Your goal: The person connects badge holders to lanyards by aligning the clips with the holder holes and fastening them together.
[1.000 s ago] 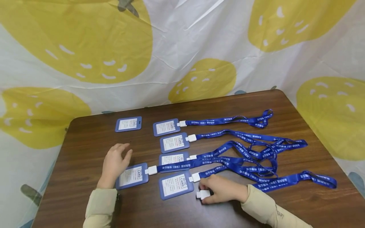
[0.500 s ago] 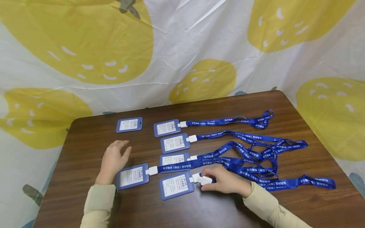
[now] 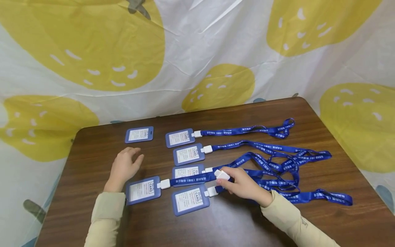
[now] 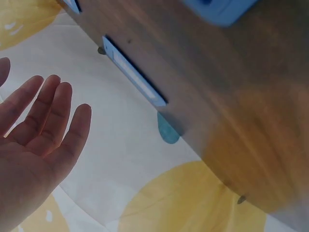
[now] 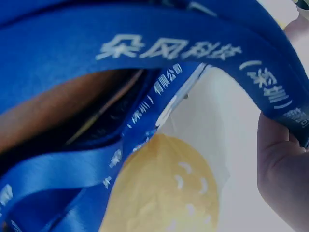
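Observation:
My right hand [image 3: 242,183] pinches the white plastic clip [image 3: 223,175] of a blue lanyard, raised over the other straps in the head view. Its printed blue strap [image 5: 169,46] arches past the thumb in the right wrist view. My left hand [image 3: 124,168] hovers with relaxed fingers above a blue-framed badge holder [image 3: 143,190], holding nothing; the left wrist view shows its fingers [image 4: 58,108] spread a little. At the back left lies a badge holder without a strap [image 3: 139,134]. Just below the right hand's clip is another badge holder [image 3: 190,200] joined to a lanyard.
Further badge holders with lanyards lie in a column, among them the back one [image 3: 180,138] and a second [image 3: 189,154]. Their blue straps [image 3: 284,164] tangle on the right of the brown table [image 3: 154,230]. A fruit-print cloth [image 3: 176,41] hangs behind.
My right hand has lifted the white clip from the table near the front badge holder, up and away, pulling its strap leftward. The left hand has shifted only slightly.

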`<action>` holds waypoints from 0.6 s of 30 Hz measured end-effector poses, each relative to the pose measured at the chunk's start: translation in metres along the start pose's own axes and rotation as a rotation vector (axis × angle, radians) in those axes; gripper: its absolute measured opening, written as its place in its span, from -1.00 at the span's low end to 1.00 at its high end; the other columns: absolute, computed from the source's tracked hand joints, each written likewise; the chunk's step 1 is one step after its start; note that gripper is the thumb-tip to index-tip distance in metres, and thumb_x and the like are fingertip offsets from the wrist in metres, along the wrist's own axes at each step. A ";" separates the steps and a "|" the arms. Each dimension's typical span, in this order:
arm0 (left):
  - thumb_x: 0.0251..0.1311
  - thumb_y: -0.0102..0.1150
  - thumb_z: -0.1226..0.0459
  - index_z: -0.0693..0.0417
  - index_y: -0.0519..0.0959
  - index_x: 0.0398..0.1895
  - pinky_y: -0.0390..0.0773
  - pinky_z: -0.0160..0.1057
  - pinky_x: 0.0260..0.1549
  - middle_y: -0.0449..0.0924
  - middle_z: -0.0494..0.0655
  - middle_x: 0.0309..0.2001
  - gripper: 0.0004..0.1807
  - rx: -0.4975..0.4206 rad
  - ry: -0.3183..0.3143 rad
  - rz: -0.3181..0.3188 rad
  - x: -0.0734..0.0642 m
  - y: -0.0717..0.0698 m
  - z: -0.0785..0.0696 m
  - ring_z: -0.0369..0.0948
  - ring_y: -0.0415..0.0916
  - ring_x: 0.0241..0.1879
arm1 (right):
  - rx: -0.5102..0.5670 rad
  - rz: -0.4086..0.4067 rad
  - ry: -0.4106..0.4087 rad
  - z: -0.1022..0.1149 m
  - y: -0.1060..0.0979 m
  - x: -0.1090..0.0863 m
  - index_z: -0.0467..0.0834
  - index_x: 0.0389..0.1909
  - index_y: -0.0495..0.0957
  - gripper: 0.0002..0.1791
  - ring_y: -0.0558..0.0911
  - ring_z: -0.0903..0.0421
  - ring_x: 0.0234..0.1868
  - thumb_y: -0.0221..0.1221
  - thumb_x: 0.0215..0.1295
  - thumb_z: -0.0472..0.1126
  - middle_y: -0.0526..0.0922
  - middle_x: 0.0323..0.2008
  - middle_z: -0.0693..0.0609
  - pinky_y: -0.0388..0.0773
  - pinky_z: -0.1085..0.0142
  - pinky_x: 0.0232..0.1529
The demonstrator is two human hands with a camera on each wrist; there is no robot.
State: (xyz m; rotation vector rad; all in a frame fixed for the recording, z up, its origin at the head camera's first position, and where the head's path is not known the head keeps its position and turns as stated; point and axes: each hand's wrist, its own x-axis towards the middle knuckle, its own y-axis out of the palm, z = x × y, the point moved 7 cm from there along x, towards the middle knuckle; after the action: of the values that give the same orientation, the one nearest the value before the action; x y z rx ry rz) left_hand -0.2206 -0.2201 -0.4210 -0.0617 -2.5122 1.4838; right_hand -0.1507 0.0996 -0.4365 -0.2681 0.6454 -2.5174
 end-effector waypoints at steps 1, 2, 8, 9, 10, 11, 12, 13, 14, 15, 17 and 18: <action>0.16 0.06 0.31 0.44 0.49 -0.07 0.37 0.14 -0.09 0.49 0.34 -0.10 -0.65 0.006 0.000 0.009 0.003 0.000 0.000 0.21 0.41 -0.06 | 0.004 -0.008 -0.002 0.001 -0.002 0.001 -0.15 -0.34 0.48 -0.92 0.40 0.29 -0.74 0.11 0.25 -0.21 0.44 -0.64 0.13 0.40 0.37 -0.73; 0.16 0.05 0.31 0.44 0.48 -0.06 0.36 0.14 -0.09 0.48 0.34 -0.09 -0.64 0.012 0.000 0.018 0.006 -0.001 0.001 0.21 0.40 -0.04 | 0.008 -0.016 -0.004 0.002 -0.004 0.002 -0.15 -0.34 0.48 -0.92 0.39 0.29 -0.74 0.11 0.26 -0.21 0.44 -0.63 0.13 0.40 0.37 -0.73; 0.19 0.01 0.29 0.44 0.44 0.01 0.33 0.18 -0.05 0.43 0.39 -0.02 -0.60 0.043 -0.028 0.095 0.025 0.001 0.011 0.24 0.35 0.02 | 0.023 -0.036 -0.019 0.007 -0.010 0.008 -0.13 -0.37 0.47 -0.92 0.40 0.26 -0.73 0.10 0.27 -0.20 0.44 -0.64 0.10 0.39 0.37 -0.73; 0.19 0.00 0.29 0.45 0.43 0.02 0.33 0.18 -0.05 0.43 0.40 -0.01 -0.59 0.044 -0.036 0.112 0.028 0.002 0.013 0.25 0.34 0.03 | 0.026 -0.035 -0.015 0.009 -0.010 0.009 -0.13 -0.37 0.48 -0.91 0.41 0.26 -0.72 0.09 0.27 -0.20 0.45 -0.63 0.09 0.39 0.37 -0.73; 0.20 -0.01 0.29 0.45 0.42 0.02 0.33 0.18 -0.05 0.42 0.41 0.00 -0.59 0.045 -0.042 0.128 0.030 0.004 0.016 0.25 0.33 0.04 | 0.029 -0.034 -0.013 0.009 -0.010 0.009 -0.14 -0.36 0.48 -0.91 0.41 0.25 -0.72 0.09 0.27 -0.20 0.45 -0.63 0.06 0.39 0.37 -0.72; 0.20 -0.01 0.29 0.46 0.42 0.03 0.33 0.18 -0.05 0.41 0.41 0.00 -0.58 0.049 -0.048 0.142 0.032 0.006 0.019 0.26 0.33 0.04 | 0.031 -0.034 -0.009 0.010 -0.010 0.010 -0.14 -0.36 0.48 -0.91 0.41 0.25 -0.72 0.09 0.28 -0.20 0.46 -0.63 0.05 0.38 0.37 -0.72; 0.19 -0.01 0.29 0.46 0.41 0.03 0.33 0.18 -0.05 0.41 0.42 0.00 -0.58 0.059 -0.053 0.152 0.035 0.008 0.022 0.26 0.33 0.03 | 0.033 -0.035 -0.008 0.011 -0.010 0.011 -0.14 -0.35 0.48 -0.90 0.41 0.24 -0.71 0.09 0.28 -0.19 0.46 -0.63 0.04 0.38 0.38 -0.72; 0.19 -0.01 0.29 0.46 0.41 0.03 0.34 0.18 -0.06 0.41 0.43 -0.01 -0.58 0.071 -0.054 0.159 0.038 0.009 0.024 0.27 0.33 0.02 | 0.036 -0.038 -0.010 0.013 -0.011 0.012 -0.15 -0.34 0.48 -0.90 0.41 0.24 -0.71 0.08 0.28 -0.19 0.46 -0.62 0.04 0.37 0.38 -0.72; 0.18 -0.01 0.30 0.46 0.41 0.04 0.35 0.18 -0.08 0.41 0.44 -0.01 -0.58 0.085 -0.056 0.163 0.041 0.011 0.026 0.28 0.34 0.01 | 0.038 -0.040 -0.012 0.014 -0.012 0.013 -0.15 -0.34 0.48 -0.90 0.41 0.24 -0.70 0.08 0.29 -0.20 0.46 -0.62 0.04 0.36 0.38 -0.71; 0.18 0.00 0.30 0.45 0.40 0.04 0.36 0.18 -0.09 0.41 0.44 -0.02 -0.57 0.101 -0.060 0.168 0.044 0.012 0.029 0.28 0.34 0.00 | 0.043 -0.042 -0.017 0.015 -0.013 0.014 -0.16 -0.33 0.49 -0.90 0.41 0.23 -0.70 0.07 0.29 -0.20 0.46 -0.63 0.04 0.36 0.39 -0.71; 0.17 0.00 0.29 0.44 0.38 0.07 0.38 0.18 -0.11 0.39 0.46 -0.02 -0.55 0.130 -0.067 0.178 0.051 0.015 0.032 0.29 0.34 -0.01 | 0.054 -0.049 -0.023 0.017 -0.015 0.016 -0.17 -0.32 0.49 -0.90 0.41 0.22 -0.69 0.06 0.30 -0.21 0.45 -0.64 0.06 0.34 0.39 -0.70; 0.16 -0.01 0.28 0.43 0.36 0.08 0.38 0.19 -0.12 0.38 0.46 -0.01 -0.54 0.141 -0.072 0.185 0.054 0.016 0.034 0.30 0.33 -0.01 | 0.063 -0.053 -0.024 0.018 -0.016 0.017 -0.17 -0.32 0.48 -0.90 0.41 0.21 -0.69 0.05 0.31 -0.22 0.44 -0.64 0.06 0.34 0.40 -0.69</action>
State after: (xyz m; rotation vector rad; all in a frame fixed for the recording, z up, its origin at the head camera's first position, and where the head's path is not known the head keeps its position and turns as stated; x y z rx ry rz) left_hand -0.2820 -0.2330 -0.4413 -0.2265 -2.5072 1.7605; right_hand -0.1662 0.0952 -0.4119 -0.2957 0.5554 -2.5757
